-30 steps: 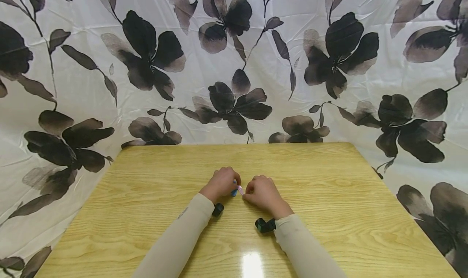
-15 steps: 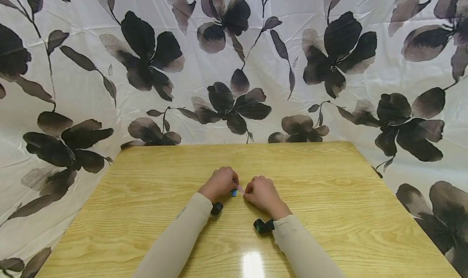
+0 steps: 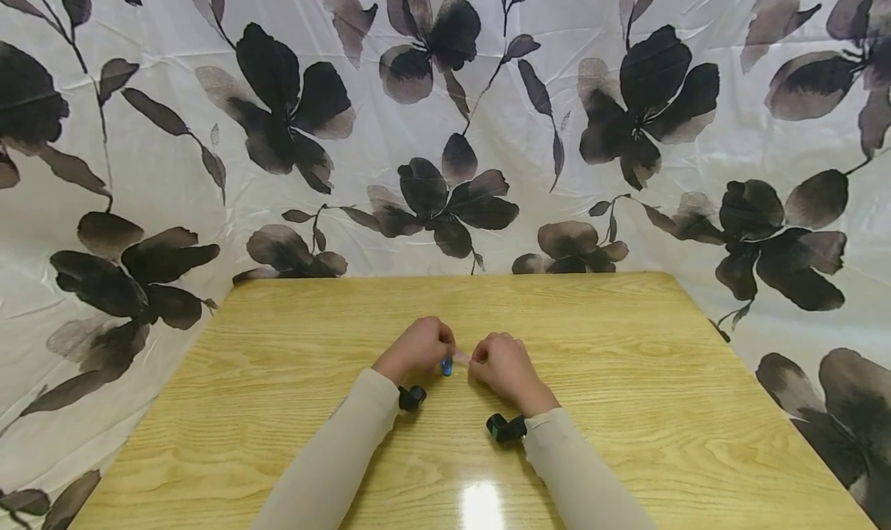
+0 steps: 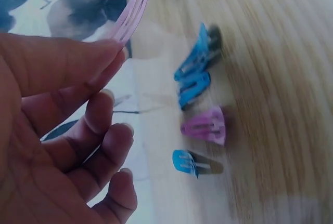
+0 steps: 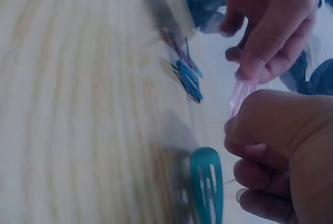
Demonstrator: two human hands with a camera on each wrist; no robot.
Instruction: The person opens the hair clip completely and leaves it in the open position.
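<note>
Between both hands is a pink snap hair clip point(image 4: 131, 16), pinched at one end by the thumb and index finger of my left hand point(image 3: 423, 344). My right hand point(image 3: 504, 366) pinches its other end, as the right wrist view shows with the pink clip point(image 5: 241, 95) stretched between the fingertips. Below the hands on the table lie more hair clips: blue ones point(image 4: 195, 52), another pink one point(image 4: 209, 125) and a small blue one point(image 4: 184, 161). A teal clip point(image 5: 207, 185) is close in the right wrist view. The head view shows blue clips point(image 3: 446, 366) beside my left fingers.
The wooden table point(image 3: 292, 329) reaches back to a floral cloth point(image 3: 445, 89) hanging behind and at the sides. A black wrist camera point(image 3: 414, 398) sits on the left wrist and another black camera point(image 3: 505, 428) on the right.
Both hands stay near the same spot with the pink hair clip between them. My right hand has shifted slightly right and up, and the clip's right end appears raised.
</note>
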